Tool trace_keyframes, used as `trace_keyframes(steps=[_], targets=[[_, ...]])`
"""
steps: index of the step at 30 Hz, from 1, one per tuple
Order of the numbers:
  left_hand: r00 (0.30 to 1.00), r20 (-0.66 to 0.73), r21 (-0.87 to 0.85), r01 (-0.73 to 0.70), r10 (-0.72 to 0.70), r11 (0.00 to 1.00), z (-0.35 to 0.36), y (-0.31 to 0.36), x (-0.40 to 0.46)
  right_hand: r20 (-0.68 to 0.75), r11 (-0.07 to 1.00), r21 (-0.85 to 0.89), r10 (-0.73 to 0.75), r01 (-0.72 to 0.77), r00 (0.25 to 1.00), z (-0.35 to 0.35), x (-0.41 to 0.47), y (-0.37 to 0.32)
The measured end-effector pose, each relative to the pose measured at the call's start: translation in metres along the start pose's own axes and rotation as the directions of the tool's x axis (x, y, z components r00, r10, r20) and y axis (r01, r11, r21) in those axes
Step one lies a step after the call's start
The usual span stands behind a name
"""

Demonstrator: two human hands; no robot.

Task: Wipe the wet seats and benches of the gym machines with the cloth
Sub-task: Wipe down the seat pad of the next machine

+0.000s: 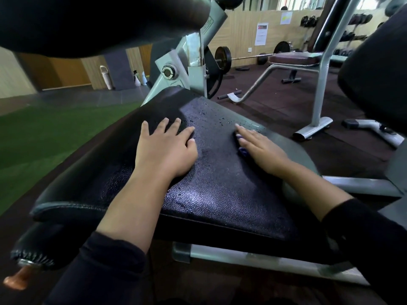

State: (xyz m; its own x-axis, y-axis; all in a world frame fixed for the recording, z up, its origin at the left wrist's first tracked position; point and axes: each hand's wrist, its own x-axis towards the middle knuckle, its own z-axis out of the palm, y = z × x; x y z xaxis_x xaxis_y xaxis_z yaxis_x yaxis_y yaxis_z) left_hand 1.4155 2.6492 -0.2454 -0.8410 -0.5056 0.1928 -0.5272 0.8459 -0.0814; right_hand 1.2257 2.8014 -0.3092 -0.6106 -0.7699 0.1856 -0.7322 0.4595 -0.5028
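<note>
Closest to the camera, at 6 o'clock, the black seat pad (220, 194) looks mostly dull and wiped. Left hand (166, 148) lies flat with fingers spread, just bracing. Right hand (259, 148) at 3 o'clock presses the blue cloth (242, 150) down, fingers straight and together, cloth almost hidden underneath. Droplets (211, 116) sit further up at 12. Honestly, that bunched-up cloth could just smear water around, or miss the far edge near the frame post (196, 62).

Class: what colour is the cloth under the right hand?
Purple-blue cloth, seen in the head view.
</note>
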Motion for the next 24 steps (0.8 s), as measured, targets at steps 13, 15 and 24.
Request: trace_keyframes(steps=[13,15,24], targets=[[1.0,-0.012,0.02,0.019,-0.019,1.0,0.001,0.004,0.0,-0.026,0.995,-0.064,-0.078,0.076,0.997,0.016,0.001,-0.07],[1.0,-0.012,0.024,0.022,-0.022,0.999,0.001,0.005,0.001,-0.024,0.995,-0.056,-0.09,0.088,0.996,0.015,0.011,-0.07],[0.999,-0.008,0.043,0.032,-0.032,0.999,0.002,0.007,0.003,-0.029,0.992,-0.063,-0.114,0.112,0.993,0.014,0.063,-0.063]])
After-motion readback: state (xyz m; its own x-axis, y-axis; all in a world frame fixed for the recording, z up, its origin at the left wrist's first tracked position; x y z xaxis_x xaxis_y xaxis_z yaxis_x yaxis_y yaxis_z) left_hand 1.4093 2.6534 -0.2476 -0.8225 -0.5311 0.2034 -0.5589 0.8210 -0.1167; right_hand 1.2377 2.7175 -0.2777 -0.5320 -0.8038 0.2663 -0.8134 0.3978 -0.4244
